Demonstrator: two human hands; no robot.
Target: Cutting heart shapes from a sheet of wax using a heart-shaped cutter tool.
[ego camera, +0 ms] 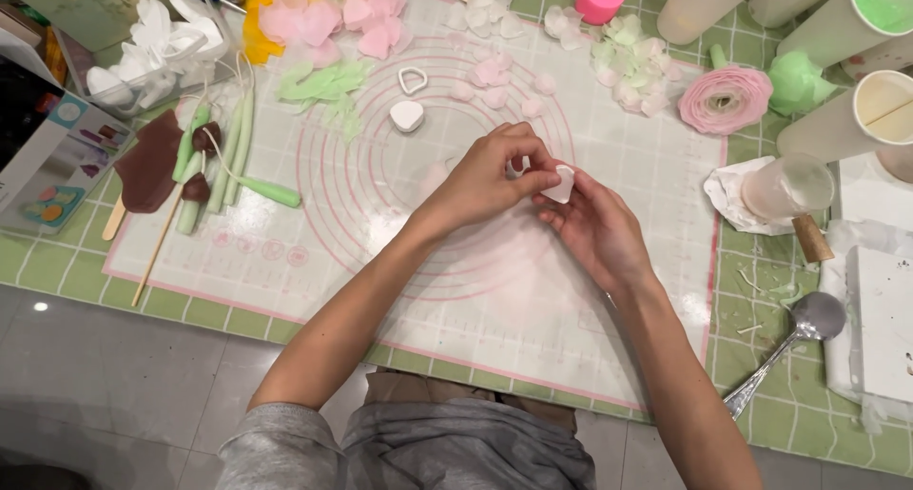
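Over the middle of a white silicone mat with pink rings (495, 300), both my hands meet. My right hand (594, 228) cradles a small white petal-shaped cutter (561, 183) in its fingertips. My left hand (490, 176) pinches the cutter's upper edge from the left with thumb and forefinger. A faint thin pink sheet of paste (433, 178) lies on the mat just left of my left hand. Two more white cutters, a solid one (407, 115) and an open ring one (413, 79), lie farther up the mat.
Green stems and brown paste (204, 162) lie at left with wooden sticks. Loose pink, white and green petals (628, 67) and a finished pink flower (725, 98) sit at the top. Tall paper cups (846, 119), a clear cup (785, 187) and a spoon (808, 323) stand at right.
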